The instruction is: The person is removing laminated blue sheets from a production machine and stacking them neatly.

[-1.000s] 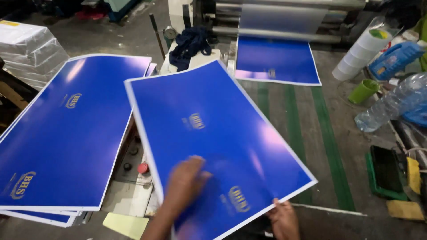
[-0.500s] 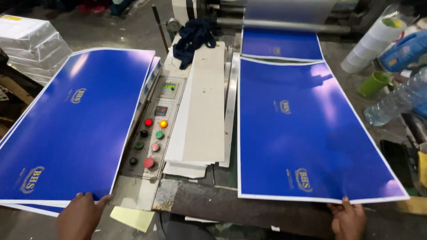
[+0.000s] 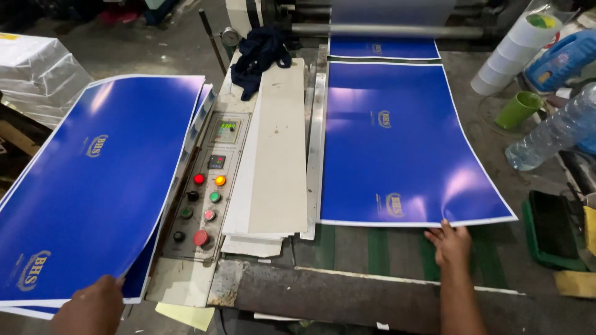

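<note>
My left hand [image 3: 93, 307] grips the near edge of the top glossy blue sheet [image 3: 105, 186] on a stack at the left, and that edge is raised off the sheets below. My right hand [image 3: 450, 242] rests with its fingers spread against the near edge of a second blue sheet [image 3: 397, 142]. This sheet lies flat on the machine's feed table. Beyond it, a third blue sheet [image 3: 382, 48] sits under the metal roller [image 3: 385, 28].
Between the sheets are a control panel [image 3: 208, 186] with coloured buttons and a pile of grey boards [image 3: 279, 155], with a dark cloth [image 3: 261, 56] behind. At the right are white rolls [image 3: 512, 53], a green cup [image 3: 518, 108], a plastic bottle [image 3: 552, 133] and a green tray [image 3: 552, 229].
The sheet on the feed table has slid farther toward the roller, with my right hand following its edge. My left hand has taken hold of the stack's top sheet and raised it.
</note>
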